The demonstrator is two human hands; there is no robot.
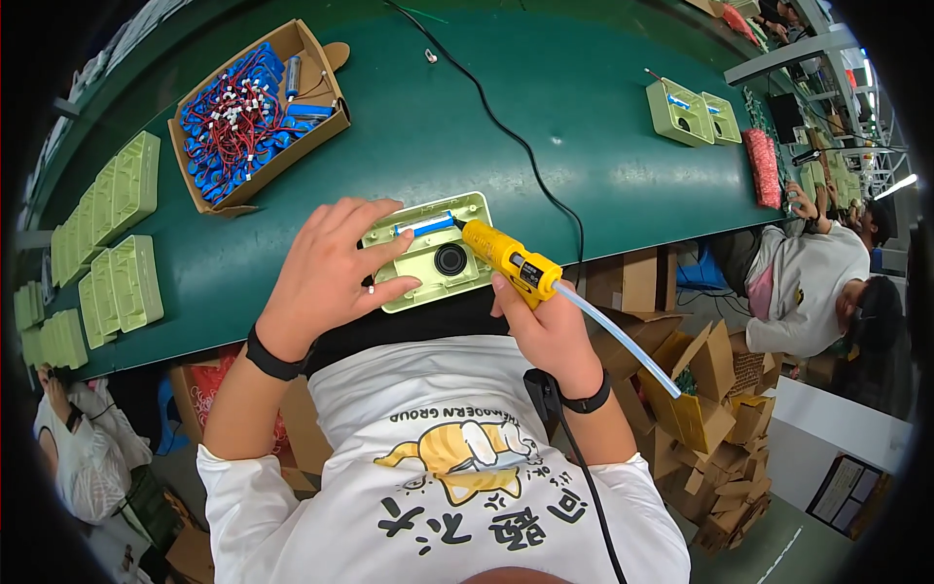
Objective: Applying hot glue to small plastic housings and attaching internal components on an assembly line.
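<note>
A pale green plastic housing [428,282] lies at the table's near edge, with a round black speaker [450,259] set in it. Along its upper compartment sits a blue cylindrical battery [425,225]. My left hand [336,263] rests over the housing's left side, thumb and fingers spread, a fingertip by the battery. In my right hand [545,326] is a yellow hot glue gun [511,259], its dark nozzle touching or just above the battery's right end. A translucent glue stick [623,341] sticks out of the gun's back.
A cardboard box [263,180] of blue batteries with red and black wires stands at the back left. Green housings [122,287] line the left side; two more [681,112] hold batteries at the right. A black cable [501,122] crosses the table. Co-workers [808,273] sit on both sides.
</note>
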